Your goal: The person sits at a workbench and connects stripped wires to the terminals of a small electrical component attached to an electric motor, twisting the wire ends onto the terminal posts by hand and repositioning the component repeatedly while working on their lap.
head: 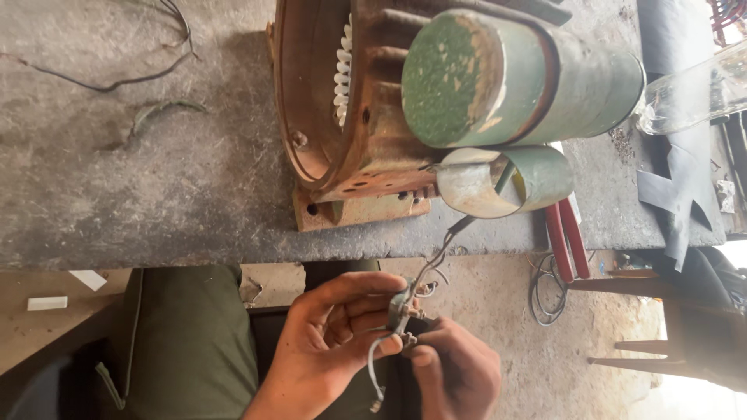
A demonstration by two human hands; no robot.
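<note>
Head view: I am pinching a small wired connector [402, 311] between my left hand [331, 342] and right hand [455, 369], below the edge of the rough grey workbench [156, 194] bearing a rusty motor housing [350, 117].

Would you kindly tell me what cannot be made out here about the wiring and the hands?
Head view, the only one:
- Small wired part: fingers of the left hand and right hand cover most of it; its kind is unclear.
- Wires: their upper ends vanish inside the small green cylinder.
- Rusty motor housing: top cut off by the picture's edge.
- Right hand: wrist cut off by the bottom edge.
</note>
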